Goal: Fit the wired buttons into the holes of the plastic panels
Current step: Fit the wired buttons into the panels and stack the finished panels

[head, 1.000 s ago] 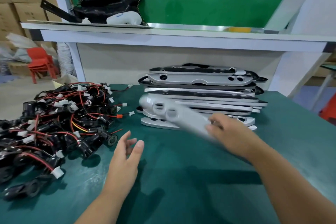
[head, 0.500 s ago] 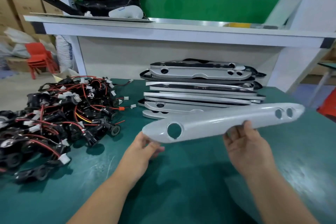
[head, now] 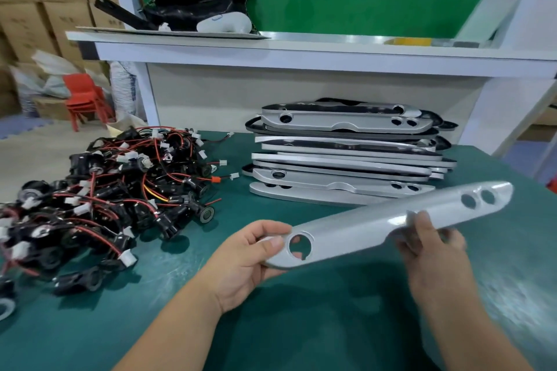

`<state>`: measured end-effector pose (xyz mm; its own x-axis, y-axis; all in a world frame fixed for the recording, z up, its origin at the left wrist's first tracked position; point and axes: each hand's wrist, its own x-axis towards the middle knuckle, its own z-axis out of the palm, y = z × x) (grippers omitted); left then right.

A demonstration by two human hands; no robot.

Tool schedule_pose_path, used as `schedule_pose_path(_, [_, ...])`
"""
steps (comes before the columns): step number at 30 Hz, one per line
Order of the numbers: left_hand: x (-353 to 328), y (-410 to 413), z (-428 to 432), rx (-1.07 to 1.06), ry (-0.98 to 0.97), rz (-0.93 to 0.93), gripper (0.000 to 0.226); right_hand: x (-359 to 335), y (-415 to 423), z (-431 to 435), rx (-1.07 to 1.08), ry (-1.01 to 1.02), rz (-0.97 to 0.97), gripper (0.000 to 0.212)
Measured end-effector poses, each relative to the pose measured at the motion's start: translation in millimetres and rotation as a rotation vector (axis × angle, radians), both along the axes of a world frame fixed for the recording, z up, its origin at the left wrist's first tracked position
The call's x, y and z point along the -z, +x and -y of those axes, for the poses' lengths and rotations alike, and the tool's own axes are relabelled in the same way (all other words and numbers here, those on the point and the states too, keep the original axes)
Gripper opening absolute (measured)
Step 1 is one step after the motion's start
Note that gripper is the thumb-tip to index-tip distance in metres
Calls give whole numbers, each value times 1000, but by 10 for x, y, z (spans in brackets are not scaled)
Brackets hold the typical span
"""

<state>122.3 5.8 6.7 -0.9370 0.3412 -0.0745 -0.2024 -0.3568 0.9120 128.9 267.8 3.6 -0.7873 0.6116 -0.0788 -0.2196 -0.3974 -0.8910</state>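
Grey plastic panel (head: pixel 361 227) held off the surface (head: pixel 301 325) between my hands: left hand (head: pixel 241 262) grips the single-hole end, right hand (head: pixel 434 259) blurred, grip I cannot tell; wired buttons (head: pixel 114 190) piled left of both.

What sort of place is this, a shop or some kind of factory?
Most likely a small factory's assembly bench: a stack of identical silver plastic panels, a heap of wired buttons on the green table, and cardboard boxes piled behind.
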Motion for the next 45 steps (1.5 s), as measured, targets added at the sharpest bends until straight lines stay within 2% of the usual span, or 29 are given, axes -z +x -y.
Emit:
schedule_pose_path(2, [-31, -15, 31, -79, -25, -48, 21, -38, 65, -153, 283, 346, 160, 89])
schedule_pose_path(3, [-48, -20, 65, -103, -27, -75, 26, -72, 105, -246, 401, 545, 156, 102])
schedule_pose_path(5, [-69, -32, 145, -119, -30, -115, 32, -123, 186, -386, 434, 1013, 126, 106])
schedule_pose_path(7, [-100, -38, 212, -126, -20, -127, 33, -114, 220, -415, 223, 1485, 217, 101])
schedule_pose_path(8, [-115, -47, 240, -131, -18, -129, 33, -103, 233, -399, 63, 1659, 296, 102])
schedule_pose_path(10, [-124, -61, 291, -119, -24, -151, 31, -107, 267, -362, -224, 1811, 489, 106])
schedule_pose_path(13, [-112, -50, 321, -97, -5, -139, 24, -122, 266, -357, -325, 1825, 537, 100])
schedule_pose_path(16, [-115, -70, 297, -222, -60, -84, 25, -96, 259, -265, -376, 1878, 483, 87])
schedule_pose_path(17, [-111, -92, 296, -332, -161, -76, 25, -77, 261, -235, -376, 1875, 462, 84])
schedule_pose_path(18, [-98, -120, 317, -490, -343, -109, 27, -58, 261, -214, -357, 1866, 441, 81])
schedule_pose_path(20, [-57, -188, 440, -873, -883, -276, 31, -32, 246, -198, -286, 1851, 425, 78])
schedule_pose_path(21, [-44, -206, 522, -988, -1092, -323, 36, -27, 244, -208, -253, 1846, 436, 77])
schedule_pose_path(22, [-28, -228, 603, -981, -1230, -261, 44, -23, 234, -220, -224, 1835, 452, 76])
schedule_pose_path(24, [22, -249, 703, -778, -1402, -26, 55, -15, 215, -255, -170, 1789, 482, 76])
schedule_pose_path(26, [76, -255, 708, -602, -1521, 86, 56, -17, 218, -286, -119, 1747, 505, 75])
schedule_pose_path(31, [18, -236, 639, -814, -1335, -29, 33, -11, 206, -317, -8, 1723, 568, 70])
schedule_pose_path(35, [-69, -153, 550, -1038, -1097, -250, 22, 5, 188, -325, 27, 1717, 603, 67])
schedule_pose_path(37, [-140, -104, 556, -1195, -923, -421, 17, 20, 180, -326, 52, 1705, 595, 66])
schedule_pose_path(40, [-211, -5, 538, -1357, -758, -845, 13, 31, 173, -333, 82, 1690, 584, 66])
schedule_pose_path(42, [-202, 27, 466, -1270, -655, -1059, 12, 36, 167, -340, 86, 1685, 582, 65])
schedule_pose_path(43, [-196, 39, 401, -1181, -593, -1110, 20, 37, 165, -343, 81, 1686, 586, 65])
schedule_pose_path(45, [-188, 78, 246, -945, -447, -1098, 34, 41, 158, -345, 65, 1690, 597, 66])
